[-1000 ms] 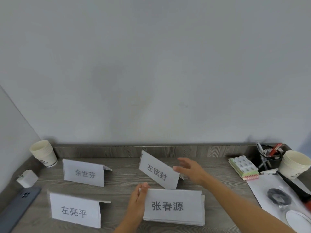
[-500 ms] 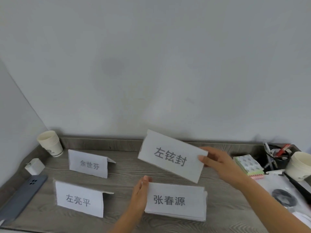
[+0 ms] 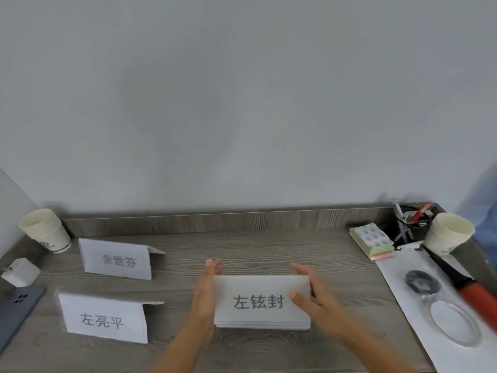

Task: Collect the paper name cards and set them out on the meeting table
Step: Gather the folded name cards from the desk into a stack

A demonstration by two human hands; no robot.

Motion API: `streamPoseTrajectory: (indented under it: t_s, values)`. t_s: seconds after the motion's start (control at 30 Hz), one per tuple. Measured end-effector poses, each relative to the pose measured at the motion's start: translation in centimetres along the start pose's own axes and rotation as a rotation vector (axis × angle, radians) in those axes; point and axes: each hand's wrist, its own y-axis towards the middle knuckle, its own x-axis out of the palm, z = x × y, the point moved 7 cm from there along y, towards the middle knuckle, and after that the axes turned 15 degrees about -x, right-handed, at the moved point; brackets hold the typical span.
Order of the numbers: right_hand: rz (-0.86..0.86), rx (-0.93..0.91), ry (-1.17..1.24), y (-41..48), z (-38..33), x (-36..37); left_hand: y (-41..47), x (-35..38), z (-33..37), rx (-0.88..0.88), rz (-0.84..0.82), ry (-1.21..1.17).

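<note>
A flat stack of white paper name cards lies on the grey wood table in front of me, with printed characters on its top card. My left hand lies flat against the stack's left edge. My right hand holds the right edge, thumb on the top card and fingers behind. Two folded name cards stand upright at the left: one at the back and one nearer me.
Paper cups stand at the back left and back right. A phone and a white charger lie at the left edge. At the right are a tissue pack, a pen holder, a red-handled tool and white sheets.
My right hand picked the standing card up from behind the stack, carried it toward me and laid it flat on top. My left hand stayed at the stack's left edge.
</note>
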Motion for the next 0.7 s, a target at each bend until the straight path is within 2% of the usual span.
streamPoseTrajectory:
  t_s: [0.13,0.23,0.33,0.43,0.53,0.63,0.7]
  values:
    - [-0.014,0.026,-0.154,-0.4,-0.5,0.6,-0.4,0.0,0.0,0.012,-0.004,0.036]
    - [0.023,-0.033,-0.457,0.0,-1.7,-0.4,-1.2,0.0,0.5,0.015,-0.039,0.094]
    - [0.188,-0.246,-0.598,0.9,-6.7,-0.5,-2.9,-2.1,3.1,0.223,0.032,0.254]
    - [0.221,-0.41,-0.582,2.6,-11.0,2.5,-4.6,-6.8,6.7,0.509,0.207,0.408]
    - [0.037,-0.458,-0.549,4.8,-12.6,8.4,-4.4,-14.0,9.4,0.636,0.448,0.525]
    - [-0.221,-0.444,-0.601,7.1,-12.5,15.2,-1.5,-21.3,9.7,0.542,0.64,0.805]
    - [-0.355,-0.421,-0.638,8.5,-11.9,19.5,0.3,-25.1,8.9,0.442,0.689,0.999]
